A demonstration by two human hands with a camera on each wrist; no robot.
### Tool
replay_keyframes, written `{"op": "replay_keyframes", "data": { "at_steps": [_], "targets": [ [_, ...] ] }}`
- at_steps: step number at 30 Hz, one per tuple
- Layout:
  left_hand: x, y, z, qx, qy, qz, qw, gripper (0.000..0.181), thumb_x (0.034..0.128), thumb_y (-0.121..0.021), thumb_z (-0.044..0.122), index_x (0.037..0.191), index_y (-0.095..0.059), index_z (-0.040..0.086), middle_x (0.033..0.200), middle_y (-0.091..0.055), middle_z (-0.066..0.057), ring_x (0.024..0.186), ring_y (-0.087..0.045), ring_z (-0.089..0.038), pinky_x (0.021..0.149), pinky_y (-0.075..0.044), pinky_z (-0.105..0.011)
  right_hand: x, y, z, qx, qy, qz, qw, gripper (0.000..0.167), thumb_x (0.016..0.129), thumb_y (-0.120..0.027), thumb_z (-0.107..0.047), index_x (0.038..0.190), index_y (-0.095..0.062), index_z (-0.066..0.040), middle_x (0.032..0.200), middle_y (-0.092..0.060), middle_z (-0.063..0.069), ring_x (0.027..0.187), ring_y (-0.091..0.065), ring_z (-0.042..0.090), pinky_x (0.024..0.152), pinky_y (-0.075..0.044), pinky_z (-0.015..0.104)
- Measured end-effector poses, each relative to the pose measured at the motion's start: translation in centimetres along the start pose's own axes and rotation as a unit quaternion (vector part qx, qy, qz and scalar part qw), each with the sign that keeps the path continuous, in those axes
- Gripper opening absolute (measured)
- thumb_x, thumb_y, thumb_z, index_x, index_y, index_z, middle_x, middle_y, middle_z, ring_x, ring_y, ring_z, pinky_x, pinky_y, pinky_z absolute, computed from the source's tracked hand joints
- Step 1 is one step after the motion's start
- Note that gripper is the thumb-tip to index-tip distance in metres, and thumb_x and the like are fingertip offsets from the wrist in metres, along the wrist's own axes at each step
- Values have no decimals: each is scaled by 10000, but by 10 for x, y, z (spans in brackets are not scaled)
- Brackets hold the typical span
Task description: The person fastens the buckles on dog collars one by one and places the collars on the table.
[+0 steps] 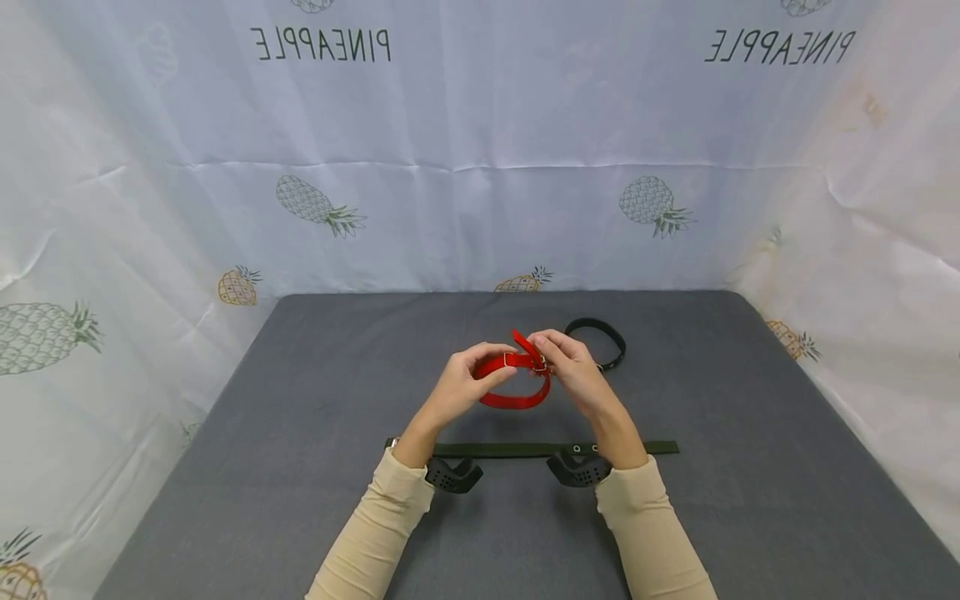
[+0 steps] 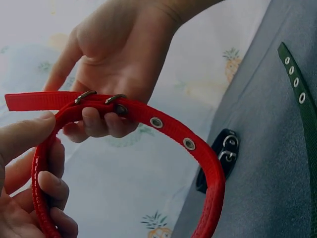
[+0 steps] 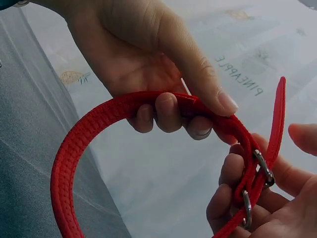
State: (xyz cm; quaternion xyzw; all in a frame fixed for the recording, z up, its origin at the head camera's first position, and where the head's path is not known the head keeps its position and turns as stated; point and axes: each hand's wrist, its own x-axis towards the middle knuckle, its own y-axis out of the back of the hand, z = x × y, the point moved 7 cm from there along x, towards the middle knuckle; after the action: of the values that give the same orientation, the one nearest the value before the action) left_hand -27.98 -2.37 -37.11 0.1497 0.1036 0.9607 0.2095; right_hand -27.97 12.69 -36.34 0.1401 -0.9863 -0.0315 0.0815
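A red collar (image 1: 513,402) is held up above the table, closed into a loop. Its metal buckle (image 3: 264,168) has the strap's free end (image 2: 37,101) passed through and sticking out beyond it. My left hand (image 1: 459,385) grips the band on the left, thumb on one face and fingers curled round the other. At the buckle, my right hand (image 1: 576,373) holds the collar with its fingers curled behind the band; in the right wrist view its thumb is off the strap. Metal eyelets (image 2: 156,122) line the band.
A black collar (image 1: 618,346), looped, lies on the grey table (image 1: 300,467) just beyond my right hand. Beneath my wrists a green collar (image 1: 502,450) lies stretched out flat from left to right. A pineapple-print curtain (image 1: 480,125) surrounds the table's back and sides.
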Motion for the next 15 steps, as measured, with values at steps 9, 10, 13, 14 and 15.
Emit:
{"op": "replay_keyframes", "data": {
  "at_steps": [9,10,13,14,15],
  "targets": [
    [0,1,3,261,-327,33,9991,304,907,-663,119,1203,-652,50,1084,-662,-173,851,-614,-89,737,-526,-195,-1,-5,-2,-143,13,-165,9998,350,1032,-442,-254,1024,-576,69,866,-621,-118,815,-610,102,799,-534,267],
    [0,2,3,259,-350,25,9990,302,905,-665,115,1200,-655,47,1076,-661,-174,843,-609,-73,732,-526,-194,-1,-5,-3,-135,33,-174,9998,319,1031,-446,-247,992,-583,39,857,-616,-115,813,-603,108,799,-536,276],
    [1,2,3,216,-410,-30,9989,306,896,-675,106,1195,-659,41,1064,-657,-178,837,-605,-51,728,-527,-193,-1,-5,-4,-79,98,-211,9997,245,1027,-457,-232,922,-591,-56,847,-608,-114,810,-587,116,794,-535,283],
    [1,2,3,203,-432,-46,9988,311,892,-679,103,1196,-658,39,1066,-656,-178,839,-604,-50,729,-528,-193,-1,-5,-4,-70,120,-219,9997,230,1027,-457,-231,911,-595,-89,848,-607,-117,807,-585,110,791,-534,280],
    [1,2,3,193,-452,-64,9988,315,889,-682,99,1197,-659,38,1062,-654,-179,842,-603,-53,727,-527,-192,-1,-5,-3,-51,134,-223,9996,222,1028,-456,-233,902,-596,-116,850,-606,-118,805,-585,108,788,-534,276]
  ]
}}
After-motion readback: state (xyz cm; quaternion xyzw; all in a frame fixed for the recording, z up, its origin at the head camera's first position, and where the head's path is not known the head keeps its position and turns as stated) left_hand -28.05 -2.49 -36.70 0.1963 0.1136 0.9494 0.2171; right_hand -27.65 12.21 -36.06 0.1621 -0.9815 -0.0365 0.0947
